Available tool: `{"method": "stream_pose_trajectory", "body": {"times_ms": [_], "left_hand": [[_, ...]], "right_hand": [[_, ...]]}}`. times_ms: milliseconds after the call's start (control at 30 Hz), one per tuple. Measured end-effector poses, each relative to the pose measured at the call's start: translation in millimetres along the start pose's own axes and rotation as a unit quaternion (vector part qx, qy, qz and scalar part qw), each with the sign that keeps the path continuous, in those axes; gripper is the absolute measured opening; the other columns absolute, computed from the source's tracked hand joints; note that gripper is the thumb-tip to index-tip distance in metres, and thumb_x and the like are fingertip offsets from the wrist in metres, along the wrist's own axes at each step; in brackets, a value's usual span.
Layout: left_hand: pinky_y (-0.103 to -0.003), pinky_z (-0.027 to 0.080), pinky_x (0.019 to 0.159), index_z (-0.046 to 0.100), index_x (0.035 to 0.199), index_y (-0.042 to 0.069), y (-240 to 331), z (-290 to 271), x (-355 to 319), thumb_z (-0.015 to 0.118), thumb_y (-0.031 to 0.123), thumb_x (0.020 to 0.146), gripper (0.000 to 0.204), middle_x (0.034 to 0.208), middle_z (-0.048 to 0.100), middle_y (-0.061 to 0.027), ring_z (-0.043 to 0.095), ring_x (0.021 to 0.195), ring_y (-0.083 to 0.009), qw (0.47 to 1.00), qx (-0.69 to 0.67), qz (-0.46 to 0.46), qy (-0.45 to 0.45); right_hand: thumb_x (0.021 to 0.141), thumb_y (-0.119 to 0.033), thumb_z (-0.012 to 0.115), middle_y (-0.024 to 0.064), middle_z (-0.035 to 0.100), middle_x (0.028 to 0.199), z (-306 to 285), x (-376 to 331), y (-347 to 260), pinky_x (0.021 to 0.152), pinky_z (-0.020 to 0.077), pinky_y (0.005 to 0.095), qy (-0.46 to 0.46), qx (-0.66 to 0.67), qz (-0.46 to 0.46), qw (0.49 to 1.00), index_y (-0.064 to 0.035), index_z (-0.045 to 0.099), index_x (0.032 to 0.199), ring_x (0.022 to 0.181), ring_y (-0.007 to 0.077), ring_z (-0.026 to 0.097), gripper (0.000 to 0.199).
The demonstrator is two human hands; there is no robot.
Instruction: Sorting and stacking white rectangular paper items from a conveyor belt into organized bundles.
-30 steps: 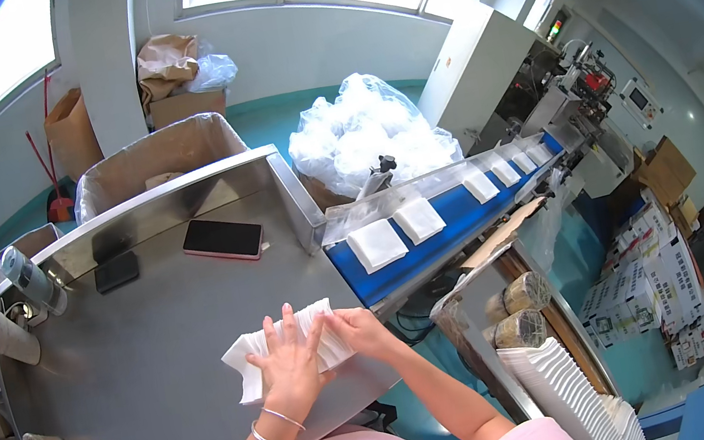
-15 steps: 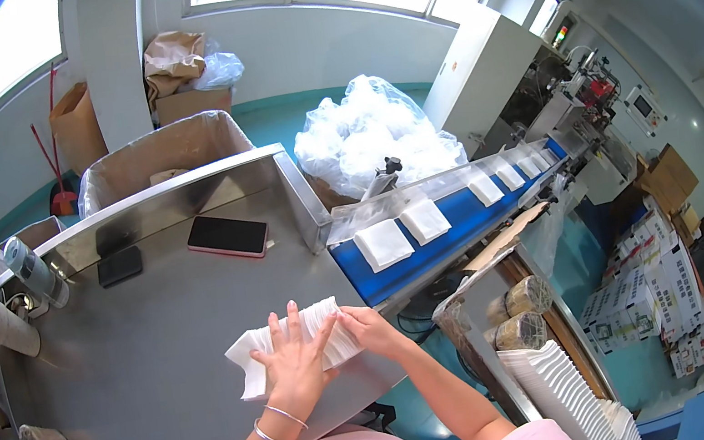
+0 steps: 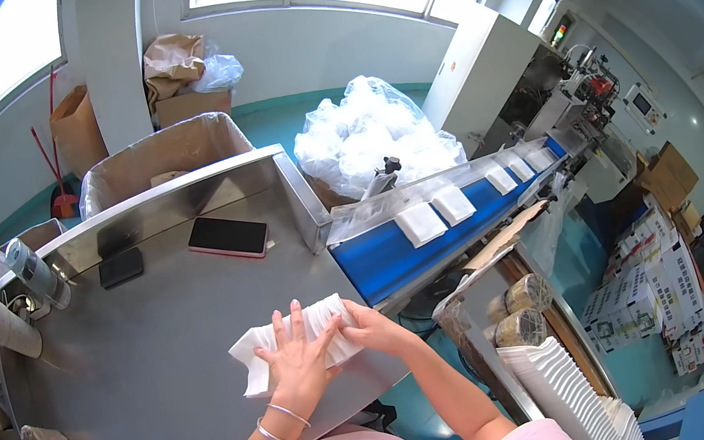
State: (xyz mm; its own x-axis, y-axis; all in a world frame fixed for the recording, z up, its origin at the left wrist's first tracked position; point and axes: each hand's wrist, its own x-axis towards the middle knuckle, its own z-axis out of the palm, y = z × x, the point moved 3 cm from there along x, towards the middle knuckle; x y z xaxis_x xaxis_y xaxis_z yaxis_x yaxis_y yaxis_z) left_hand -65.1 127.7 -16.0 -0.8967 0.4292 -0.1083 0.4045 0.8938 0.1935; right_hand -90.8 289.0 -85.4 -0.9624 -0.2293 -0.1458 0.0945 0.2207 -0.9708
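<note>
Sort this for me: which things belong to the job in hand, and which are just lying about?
Seemingly part of the job:
white stack, under the spread left hand, end held by the right hand
blue belt carrying white pieces
row of white folds, lower right

Seemingly just lying about:
phone
black flat thing
bottle
cup

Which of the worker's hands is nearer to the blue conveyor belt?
Right. The right hand touches the right end of the folded white sheets, close below the blue conveyor belt; the left hand is spread over them, farther left.
</note>
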Motion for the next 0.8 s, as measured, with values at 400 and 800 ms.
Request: {"method": "stream_pose_trajectory", "body": {"times_ms": [400,800], "left_hand": [[-0.066,0.038,0.085,0.029,0.138,0.032,1.0,2.3,7.9,0.077,0.040,0.064,0.089,0.145,0.019,-0.0165,0.020,0.133,-0.0374,0.998,-0.064,-0.006,0.029],[-0.064,0.040,0.084,0.038,0.133,0.035,-0.1,2.9,6.2,0.079,0.039,0.059,0.085,0.142,0.022,-0.0185,0.023,0.131,-0.0370,0.999,-0.022,0.029,0.032]], "right_hand": [[0.091,-0.026,0.053,0.0114,0.061,0.105,-0.3,-6.9,-12.3,0.078,0.0460,0.0282,-0.020,-0.097,0.027,0.995,0.0002,0.048,0.121,0.092,0.0129,0.057,0.040],[0.093,-0.016,0.045,0.0125,0.053,0.115,-37.7,1.8,23.9,0.085,0.0485,0.0362,0.225,0.346,0.112,0.904,0.0000,0.035,0.128,0.100,0.0227,0.057,0.040]]}}
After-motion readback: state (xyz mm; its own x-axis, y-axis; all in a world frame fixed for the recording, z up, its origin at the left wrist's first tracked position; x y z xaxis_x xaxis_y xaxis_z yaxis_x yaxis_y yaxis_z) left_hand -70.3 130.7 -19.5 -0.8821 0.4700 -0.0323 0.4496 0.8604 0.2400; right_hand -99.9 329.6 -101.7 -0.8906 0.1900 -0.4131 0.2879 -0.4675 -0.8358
